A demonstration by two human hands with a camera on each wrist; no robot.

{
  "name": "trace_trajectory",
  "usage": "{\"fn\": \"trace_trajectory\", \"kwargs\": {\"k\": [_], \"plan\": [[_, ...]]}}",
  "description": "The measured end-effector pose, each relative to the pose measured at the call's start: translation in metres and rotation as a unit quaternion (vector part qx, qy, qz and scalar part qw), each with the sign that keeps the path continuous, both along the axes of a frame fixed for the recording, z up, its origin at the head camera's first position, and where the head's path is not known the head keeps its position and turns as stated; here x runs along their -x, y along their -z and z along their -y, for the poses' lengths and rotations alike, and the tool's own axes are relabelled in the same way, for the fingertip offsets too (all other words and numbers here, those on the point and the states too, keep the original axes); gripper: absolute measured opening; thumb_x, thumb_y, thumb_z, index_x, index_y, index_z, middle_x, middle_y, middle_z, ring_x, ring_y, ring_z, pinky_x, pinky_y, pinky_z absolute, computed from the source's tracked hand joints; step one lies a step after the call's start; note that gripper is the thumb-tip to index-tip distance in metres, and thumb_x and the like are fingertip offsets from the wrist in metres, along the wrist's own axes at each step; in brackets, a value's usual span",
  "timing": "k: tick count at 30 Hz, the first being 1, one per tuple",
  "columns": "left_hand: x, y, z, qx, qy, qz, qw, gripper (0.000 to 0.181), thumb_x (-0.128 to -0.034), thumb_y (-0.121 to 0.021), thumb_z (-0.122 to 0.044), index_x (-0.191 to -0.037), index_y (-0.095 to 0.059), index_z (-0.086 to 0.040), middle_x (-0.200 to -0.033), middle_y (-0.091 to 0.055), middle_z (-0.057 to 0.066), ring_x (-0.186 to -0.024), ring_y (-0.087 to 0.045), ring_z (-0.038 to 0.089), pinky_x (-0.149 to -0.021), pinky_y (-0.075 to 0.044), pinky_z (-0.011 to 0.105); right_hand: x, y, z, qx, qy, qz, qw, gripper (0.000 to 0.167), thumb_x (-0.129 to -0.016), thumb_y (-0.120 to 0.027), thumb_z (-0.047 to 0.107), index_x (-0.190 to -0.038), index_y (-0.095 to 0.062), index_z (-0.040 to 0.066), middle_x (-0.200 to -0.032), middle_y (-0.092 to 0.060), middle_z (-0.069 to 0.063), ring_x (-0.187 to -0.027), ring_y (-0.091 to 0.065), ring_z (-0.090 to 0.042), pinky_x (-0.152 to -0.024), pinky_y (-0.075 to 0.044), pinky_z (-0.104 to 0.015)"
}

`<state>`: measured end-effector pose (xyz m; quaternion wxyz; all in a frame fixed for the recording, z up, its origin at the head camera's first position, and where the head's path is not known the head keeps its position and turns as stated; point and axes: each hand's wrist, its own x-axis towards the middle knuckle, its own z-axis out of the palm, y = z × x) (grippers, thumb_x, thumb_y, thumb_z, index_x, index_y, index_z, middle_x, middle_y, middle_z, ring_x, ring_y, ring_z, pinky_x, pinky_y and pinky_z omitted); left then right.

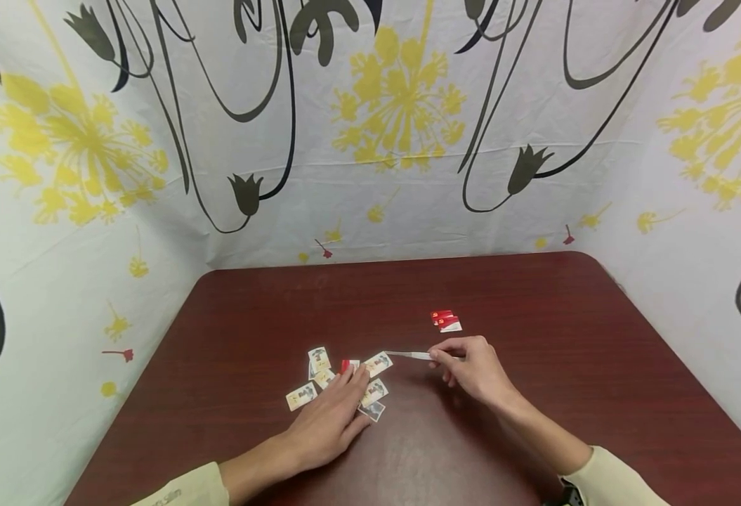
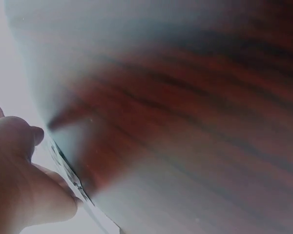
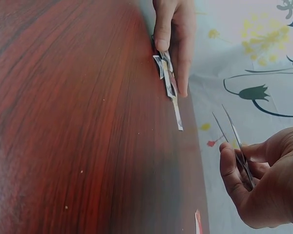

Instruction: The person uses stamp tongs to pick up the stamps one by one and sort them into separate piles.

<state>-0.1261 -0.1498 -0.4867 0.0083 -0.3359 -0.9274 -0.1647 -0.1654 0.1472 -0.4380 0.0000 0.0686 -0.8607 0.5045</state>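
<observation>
Several small postage stamps point(image 1: 301, 396), mostly cream with a picture, lie overlapping on the table. My left hand point(image 1: 329, 425) rests on the pile with its fingers extended, covering part of it. By its fingertips a partly hidden red-edged stamp point(image 1: 345, 365) shows. My right hand point(image 1: 474, 371) pinches a pair of metal tweezers point(image 1: 413, 355) between thumb and fingers. In the head view the tweezer tips point left, at the edge of a cream stamp point(image 1: 379, 364); whether they touch it I cannot tell. The tips of the tweezers point(image 3: 237, 136) stand apart in the right wrist view.
A few red-and-white stamps point(image 1: 447, 322) lie together farther back, beyond my right hand. Everything rests on a dark red-brown wooden table point(image 1: 269, 309) with rounded far corners. White cloth with a floral print point(image 1: 319, 190) hangs behind the table and along both sides.
</observation>
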Motion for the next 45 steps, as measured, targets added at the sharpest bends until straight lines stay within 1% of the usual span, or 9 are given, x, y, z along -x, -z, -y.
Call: {"fn": "trace_trajectory", "kwargs": {"k": [4, 7, 11, 17, 24, 29, 33, 37, 45], "plan": [[0.002, 0.001, 0.004, -0.01, -0.009, -0.008, 0.9999, 0.07, -0.1095, -0.06, -0.03, -0.162, -0.034, 0.007, -0.168, -0.033, 0.024, -0.158, -0.026, 0.041, -0.126, -0.029, 0.055, 0.0, -0.001, 0.002, 0.0, -0.003, -0.002, 1.0, 0.009, -0.099, -0.075, 0.008, -0.097, -0.084, 0.008, -0.079, -0.077, -0.011, -0.053, -0.064, -0.019, -0.053, -0.054, -0.026], [0.003, 0.001, 0.006, -0.017, -0.019, -0.003, 0.9997, 0.069, -0.1094, -0.06, -0.029, -0.162, -0.034, 0.008, -0.168, -0.033, 0.025, -0.158, -0.026, 0.041, -0.126, -0.028, 0.056, -0.001, -0.001, 0.003, -0.001, -0.006, 0.0, 1.0, 0.009, -0.099, -0.075, 0.008, -0.097, -0.083, 0.008, -0.079, -0.077, -0.011, -0.053, -0.063, -0.018, -0.053, -0.054, -0.026], [0.005, 0.001, 0.01, -0.018, -0.023, 0.002, 0.9996, 0.068, -0.11, -0.059, -0.028, -0.162, -0.034, 0.008, -0.168, -0.034, 0.024, -0.158, -0.026, 0.04, -0.127, -0.026, 0.056, -0.001, -0.001, 0.005, 0.003, -0.01, 0.004, 0.9999, 0.009, -0.099, -0.074, 0.008, -0.097, -0.083, 0.008, -0.08, -0.077, -0.011, -0.053, -0.063, -0.018, -0.053, -0.053, -0.026], [0.006, 0.001, 0.018, -0.017, -0.031, 0.006, 0.9994, 0.063, -0.1106, -0.057, -0.023, -0.161, -0.035, 0.008, -0.168, -0.034, 0.024, -0.158, -0.027, 0.04, -0.127, -0.026, 0.054, 0.002, 0.004, 0.01, 0.005, -0.018, 0.013, 0.9998, 0.008, -0.098, -0.075, 0.007, -0.098, -0.083, 0.006, -0.079, -0.077, -0.012, -0.052, -0.063, -0.018, -0.05, -0.053, -0.026], [0.006, 0.002, 0.024, -0.012, -0.029, 0.005, 0.9995, 0.061, -0.1108, -0.055, -0.02, -0.161, -0.034, 0.008, -0.168, -0.034, 0.024, -0.157, -0.028, 0.04, -0.128, -0.025, 0.054, 0.005, 0.009, 0.017, 0.0, -0.035, 0.034, 0.9988, 0.008, -0.099, -0.076, 0.01, -0.096, -0.083, 0.007, -0.075, -0.075, -0.009, -0.052, -0.062, -0.016, -0.048, -0.055, -0.032], [0.006, 0.003, 0.026, -0.015, -0.027, 0.003, 0.9995, 0.062, -0.1097, -0.056, -0.019, -0.161, -0.034, 0.008, -0.167, -0.035, 0.024, -0.157, -0.029, 0.041, -0.127, -0.026, 0.055, 0.007, 0.011, 0.022, 0.005, -0.046, 0.051, 0.9976, 0.01, -0.099, -0.075, 0.01, -0.099, -0.082, 0.002, -0.077, -0.076, -0.009, -0.052, -0.061, -0.016, -0.049, -0.056, -0.034], [0.006, 0.003, 0.026, -0.012, -0.028, 0.0, 0.9995, 0.063, -0.1093, -0.057, -0.02, -0.161, -0.034, 0.008, -0.168, -0.036, 0.023, -0.157, -0.03, 0.041, -0.127, -0.026, 0.054, 0.009, 0.014, 0.026, 0.004, -0.053, 0.056, 0.997, 0.011, -0.1, -0.074, 0.01, -0.098, -0.082, 0.003, -0.076, -0.076, -0.009, -0.051, -0.062, -0.016, -0.05, -0.057, -0.035], [0.007, 0.005, 0.027, -0.027, -0.029, 0.001, 0.9992, 0.064, -0.1083, -0.06, -0.02, -0.161, -0.036, 0.006, -0.167, -0.037, 0.021, -0.156, -0.031, 0.04, -0.127, -0.026, 0.054, 0.011, 0.016, 0.028, 0.004, -0.053, 0.059, 0.9968, 0.01, -0.099, -0.075, 0.01, -0.096, -0.082, 0.004, -0.075, -0.076, -0.008, -0.05, -0.061, -0.016, -0.05, -0.057, -0.035], [0.008, 0.01, 0.029, -0.088, -0.049, -0.016, 0.9948, 0.064, -0.1026, -0.072, -0.019, -0.159, -0.047, -0.001, -0.162, -0.049, 0.015, -0.152, -0.041, 0.032, -0.125, -0.031, 0.052, 0.01, 0.015, 0.028, 0.018, -0.055, 0.062, 0.9964, 0.011, -0.099, -0.075, 0.01, -0.097, -0.082, 0.002, -0.075, -0.076, -0.009, -0.05, -0.061, -0.015, -0.049, -0.058, -0.036]]}}
